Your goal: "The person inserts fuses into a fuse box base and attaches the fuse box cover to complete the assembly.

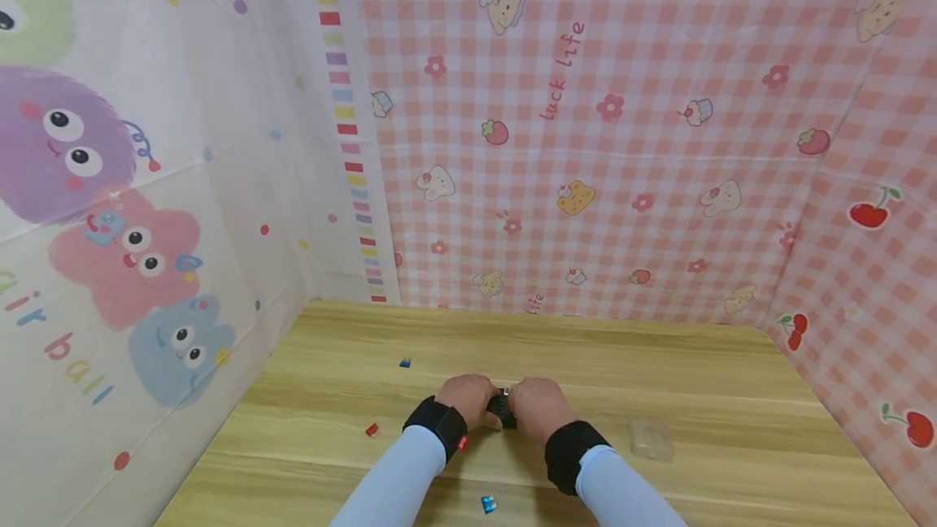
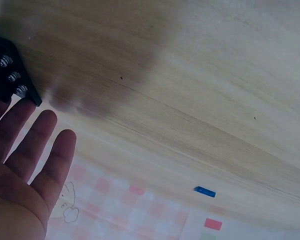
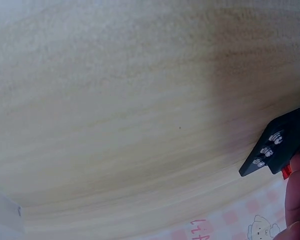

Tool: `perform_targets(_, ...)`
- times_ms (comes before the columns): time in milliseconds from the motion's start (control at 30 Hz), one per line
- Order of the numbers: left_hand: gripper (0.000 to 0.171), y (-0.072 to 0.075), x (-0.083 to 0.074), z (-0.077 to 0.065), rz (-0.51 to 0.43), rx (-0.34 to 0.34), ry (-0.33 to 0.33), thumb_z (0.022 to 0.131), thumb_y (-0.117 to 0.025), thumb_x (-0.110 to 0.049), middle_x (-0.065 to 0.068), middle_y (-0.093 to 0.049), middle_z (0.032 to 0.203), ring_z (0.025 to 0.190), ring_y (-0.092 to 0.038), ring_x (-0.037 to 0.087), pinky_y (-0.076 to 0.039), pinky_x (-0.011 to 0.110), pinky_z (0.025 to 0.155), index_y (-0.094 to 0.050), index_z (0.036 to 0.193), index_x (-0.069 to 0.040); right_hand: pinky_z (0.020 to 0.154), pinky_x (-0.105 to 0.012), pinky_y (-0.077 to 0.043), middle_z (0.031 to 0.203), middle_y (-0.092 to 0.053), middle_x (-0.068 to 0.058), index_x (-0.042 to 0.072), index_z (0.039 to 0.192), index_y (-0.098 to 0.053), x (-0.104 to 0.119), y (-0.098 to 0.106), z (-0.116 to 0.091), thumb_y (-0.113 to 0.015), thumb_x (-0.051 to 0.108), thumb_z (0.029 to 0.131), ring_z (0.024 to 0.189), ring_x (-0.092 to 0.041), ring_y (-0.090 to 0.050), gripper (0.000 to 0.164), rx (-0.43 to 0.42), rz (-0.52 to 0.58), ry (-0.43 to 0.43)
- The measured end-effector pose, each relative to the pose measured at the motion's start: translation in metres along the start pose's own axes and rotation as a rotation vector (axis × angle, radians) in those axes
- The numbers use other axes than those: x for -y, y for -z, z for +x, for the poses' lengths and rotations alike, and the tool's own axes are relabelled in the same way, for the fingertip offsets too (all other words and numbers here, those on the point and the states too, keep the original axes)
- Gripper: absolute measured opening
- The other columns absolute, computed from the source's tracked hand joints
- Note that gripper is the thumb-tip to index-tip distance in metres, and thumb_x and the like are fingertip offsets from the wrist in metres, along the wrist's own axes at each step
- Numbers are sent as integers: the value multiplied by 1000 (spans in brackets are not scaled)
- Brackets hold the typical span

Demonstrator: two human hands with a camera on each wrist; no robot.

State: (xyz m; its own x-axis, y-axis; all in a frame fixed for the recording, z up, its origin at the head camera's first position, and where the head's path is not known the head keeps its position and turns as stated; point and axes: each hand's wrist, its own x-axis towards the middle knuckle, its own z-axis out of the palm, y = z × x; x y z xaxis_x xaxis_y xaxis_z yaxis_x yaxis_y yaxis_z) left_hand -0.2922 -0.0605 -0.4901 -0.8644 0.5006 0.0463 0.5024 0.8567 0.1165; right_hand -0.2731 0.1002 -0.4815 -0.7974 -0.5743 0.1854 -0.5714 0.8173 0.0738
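Observation:
Both hands meet over the table around a black fuse block with a row of metal screws. My left hand holds its left side; in the left wrist view the fingers reach out fairly straight, fingertips at the block's edge. On the other side my right hand grips the block, its fingers bent beside it. A small red piece, probably a blade fuse, shows between the block and those fingers; whether it sits in the block I cannot tell. The hands hide much of the block.
Small blade fuses lie apart on the wooden table: a dark blue one, a red one and a light blue one. Right of the hands is a clear plastic box. Printed cloth walls border the table.

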Motion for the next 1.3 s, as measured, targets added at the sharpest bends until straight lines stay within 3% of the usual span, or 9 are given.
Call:
perform_targets(233,29,-1,-2,0,24,4,-7,75,-86,-41,-11,-58,70,64,-47,6,-40,25,62,-76,92,-19,56,-28,-45,59,-54,7,14,65,-68,-1,1,-4,-81,3,76,56,-10,-45,20,-22,44,0)
perform_targets(533,39,1,-6,-1,132,13,-42,77,-84,-43,-4,-64,83,73,-56,9,-46,27,68,-73,101,-15,55,-29,-44,60,-54,5,15,64,-66,-3,-1,-6,-79,3,77,55,-10,-46,22,-54,60,-28)
perform_targets(933,38,1,-4,-2,167,23,-46,78,-82,-47,-5,-62,79,71,-54,10,-45,28,68,-74,100,-17,60,-30,-44,65,-60,7,15,70,-70,-5,-5,-7,-78,10,82,59,-10,-48,15,-25,176,-97)
perform_targets(1300,48,0,1,-3,181,24,-42,80,-79,-52,-3,-68,92,84,-61,11,-50,31,79,-71,112,-17,59,-30,-41,64,-56,10,17,70,-69,-15,-1,-14,-79,21,84,59,-10,-45,17,30,212,-172)
